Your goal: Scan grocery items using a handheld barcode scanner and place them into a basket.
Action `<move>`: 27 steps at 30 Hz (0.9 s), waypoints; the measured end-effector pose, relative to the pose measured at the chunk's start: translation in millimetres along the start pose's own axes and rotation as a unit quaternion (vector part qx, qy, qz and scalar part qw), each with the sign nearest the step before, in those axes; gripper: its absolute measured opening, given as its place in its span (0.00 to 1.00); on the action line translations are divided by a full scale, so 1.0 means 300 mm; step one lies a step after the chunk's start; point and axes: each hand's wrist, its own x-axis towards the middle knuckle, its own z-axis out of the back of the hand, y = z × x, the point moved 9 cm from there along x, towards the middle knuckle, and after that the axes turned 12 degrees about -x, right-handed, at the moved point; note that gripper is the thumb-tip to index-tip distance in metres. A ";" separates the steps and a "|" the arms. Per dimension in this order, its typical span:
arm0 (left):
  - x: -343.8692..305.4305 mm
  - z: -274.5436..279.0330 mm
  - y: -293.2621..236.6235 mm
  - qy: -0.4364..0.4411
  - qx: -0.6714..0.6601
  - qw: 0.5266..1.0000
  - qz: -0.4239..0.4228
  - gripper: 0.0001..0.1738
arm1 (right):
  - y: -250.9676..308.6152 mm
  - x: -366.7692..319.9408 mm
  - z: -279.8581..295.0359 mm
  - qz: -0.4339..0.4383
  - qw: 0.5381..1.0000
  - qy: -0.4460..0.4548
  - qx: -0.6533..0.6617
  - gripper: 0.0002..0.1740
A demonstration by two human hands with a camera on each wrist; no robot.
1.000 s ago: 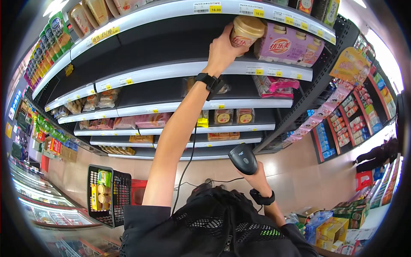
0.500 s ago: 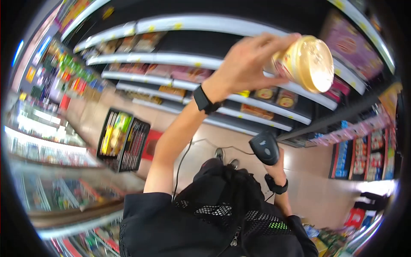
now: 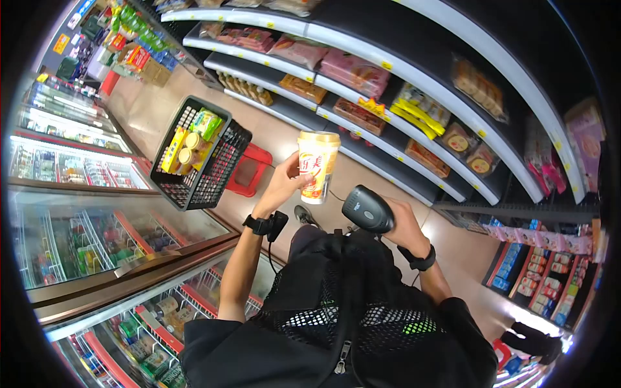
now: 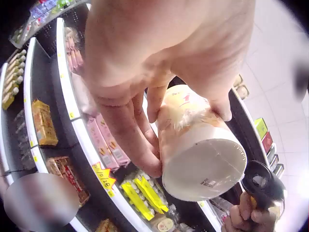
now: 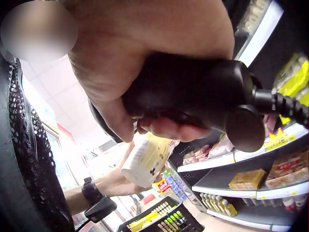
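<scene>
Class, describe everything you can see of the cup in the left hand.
The cup is pale, with orange and red printing and large red lettering; shiny clear wrap seems to cover it. Its lid is cream and on; its flat white base bears a small printed mark. Tilted, base toward the person's body, it is held in mid-air by the left hand, beside the black scanner.

The left wrist view's top edge cuts off the left hand (image 4: 169, 58), and print (image 4: 208, 183) on the base of the cup (image 4: 205, 159) is too small to read. The right hand (image 5: 149, 38) hides part of the scanner (image 5: 198, 89); its cable (image 5: 285, 104) leaves the right wrist view at the right edge. In the head view, price labels (image 3: 386, 65) are illegible. A blurred oval (image 4: 41, 202) covers some shelving (image 4: 47, 77).
</scene>
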 end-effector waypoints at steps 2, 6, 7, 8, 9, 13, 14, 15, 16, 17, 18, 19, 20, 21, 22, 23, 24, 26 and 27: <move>-0.047 0.115 -0.016 -0.017 0.004 1.000 -0.009 0.36 | 0.066 0.090 -0.076 0.012 1.000 0.020 -0.001 0.35; -0.141 0.335 -0.080 -0.056 -0.047 0.997 0.002 0.39 | 0.227 0.286 -0.263 0.061 0.994 0.093 -0.003 0.32; -0.158 0.398 -0.085 -0.069 -0.051 0.996 -0.001 0.39 | 0.260 0.323 -0.313 0.077 0.992 0.104 -0.011 0.31; -0.173 0.459 -0.093 -0.072 -0.051 0.996 -0.021 0.39 | 0.290 0.361 -0.363 0.095 0.989 0.107 -0.020 0.28; -0.192 0.513 -0.102 -0.075 -0.052 0.995 -0.040 0.40 | 0.322 0.394 -0.409 0.101 0.988 0.119 -0.020 0.28; -0.273 0.689 -0.154 -0.131 -0.095 0.984 -0.076 0.40 | 0.413 0.514 -0.532 0.092 0.982 0.165 0.002 0.25; -0.301 0.724 -0.157 -0.160 -0.104 0.980 -0.049 0.40 | 0.422 0.540 -0.551 0.084 0.979 0.187 0.012 0.24; -0.320 0.760 -0.177 -0.169 -0.108 0.978 -0.053 0.40 | 0.440 0.566 -0.571 0.089 0.977 0.195 0.010 0.24; -0.344 0.805 -0.195 -0.190 -0.115 0.973 -0.069 0.40 | 0.452 0.593 -0.587 0.091 0.976 0.196 0.016 0.24; -0.369 0.848 -0.212 -0.212 -0.123 0.966 -0.084 0.39 | 0.462 0.619 -0.604 0.092 0.976 0.198 0.023 0.23; -0.393 0.896 -0.236 -0.242 -0.111 0.959 -0.098 0.38 | 0.467 0.646 -0.628 0.096 0.973 0.210 0.024 0.23; -0.424 0.963 -0.224 -0.282 -0.112 0.949 -0.091 0.38 | 0.463 0.675 -0.654 0.094 0.970 0.224 0.022 0.24; -0.452 1.024 -0.231 -0.307 -0.096 0.943 -0.089 0.39 | 0.458 0.702 -0.679 0.092 0.967 0.238 0.022 0.25; -0.478 1.085 -0.240 -0.331 -0.079 0.936 -0.085 0.39 | 0.455 0.731 -0.702 0.093 0.963 0.250 0.026 0.25; -0.518 1.164 -0.233 -0.385 -0.076 0.916 -0.084 0.40 | 0.447 0.763 -0.724 0.088 0.962 0.256 0.023 0.26; -0.547 1.225 -0.239 -0.409 -0.071 0.907 -0.075 0.37 | 0.441 0.797 -0.745 0.082 0.962 0.261 0.020 0.27; -0.563 1.277 -0.275 -0.423 -0.031 0.902 -0.083 0.35 | 0.451 0.835 -0.759 0.071 0.958 0.277 0.019 0.28; -0.590 1.396 -0.303 -0.465 0.006 0.882 -0.081 0.30 | 0.440 0.914 -0.797 0.078 0.958 0.273 0.030 0.27; -0.607 1.458 -0.304 -0.506 0.016 0.860 -0.062 0.29 | 0.435 0.955 -0.814 0.082 0.960 0.266 0.036 0.27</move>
